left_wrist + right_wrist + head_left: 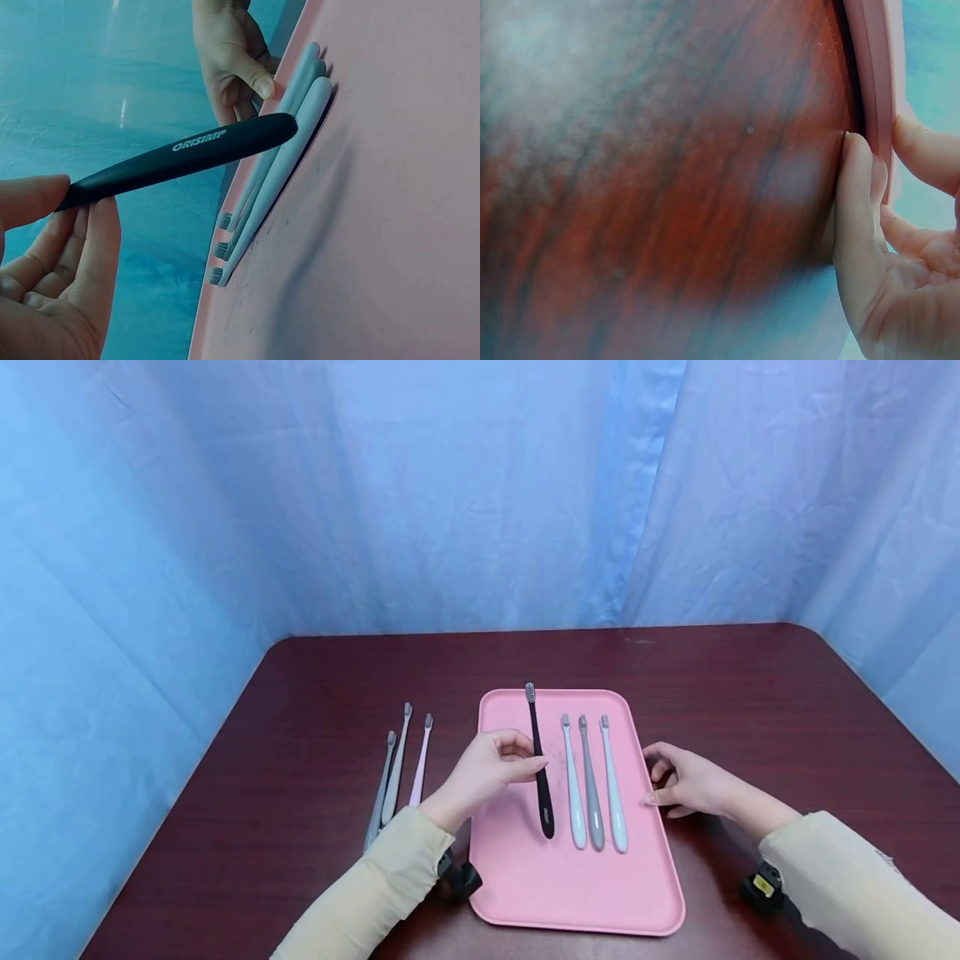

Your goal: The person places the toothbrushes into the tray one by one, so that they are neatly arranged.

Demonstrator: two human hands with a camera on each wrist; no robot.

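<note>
My left hand (525,764) pinches a black toothbrush (538,760) at mid-handle between thumb and fingers, holding it just over the left part of a pink tray (555,893), bristles pointing away from me. In the left wrist view the black toothbrush (187,156) shows white lettering, and its butt end hangs above three pale toothbrushes (274,176). Those three toothbrushes (592,785) lie side by side on the tray, two pale blue with a grey one between. My right hand (654,777) rests on the table, its fingertips (859,187) touching the tray's right rim (874,75).
Three more toothbrushes (397,768), two greyish and one pink, lie on the dark wooden table (300,710) left of the tray. Blue curtains enclose the table on three sides. A black wrist camera (761,887) sits by each sleeve.
</note>
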